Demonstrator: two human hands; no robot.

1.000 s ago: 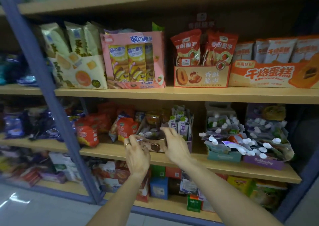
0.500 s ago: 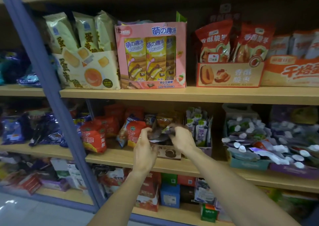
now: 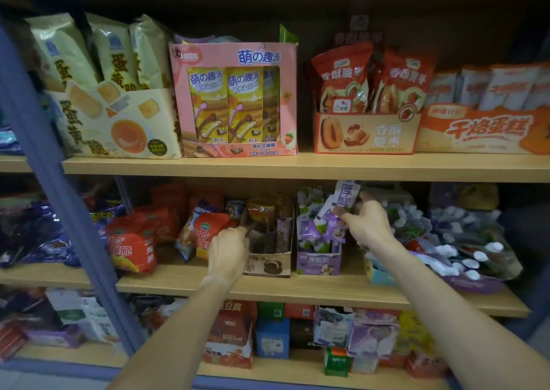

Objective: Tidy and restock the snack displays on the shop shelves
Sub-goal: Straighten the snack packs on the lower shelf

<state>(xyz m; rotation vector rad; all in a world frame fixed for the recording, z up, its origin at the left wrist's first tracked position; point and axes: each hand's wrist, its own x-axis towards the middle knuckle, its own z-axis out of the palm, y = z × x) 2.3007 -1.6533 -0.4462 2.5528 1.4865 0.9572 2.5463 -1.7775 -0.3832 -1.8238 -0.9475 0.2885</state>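
On the middle shelf (image 3: 297, 290) stands a small brown display box (image 3: 269, 263) with dark snack bars. My left hand (image 3: 227, 251) grips its left wall, fingers curled over the edge. Right beside it is a purple yoghurt-pouch box (image 3: 318, 263) full of white and purple pouches. My right hand (image 3: 367, 226) pinches one white pouch (image 3: 345, 196) and holds it raised above that box, just under the upper shelf.
Red snack bags (image 3: 132, 243) lie left of the brown box. Spouted pouches in teal and purple trays (image 3: 464, 258) crowd the right. A blue upright post (image 3: 59, 181) runs down the left. The upper shelf (image 3: 297, 166) holds a pink carton (image 3: 235, 100) and other display boxes.
My right hand left the brown box, moved right to the purple box and lifted a white pouch. My left hand shifted to the brown box's left wall. The view moved closer.
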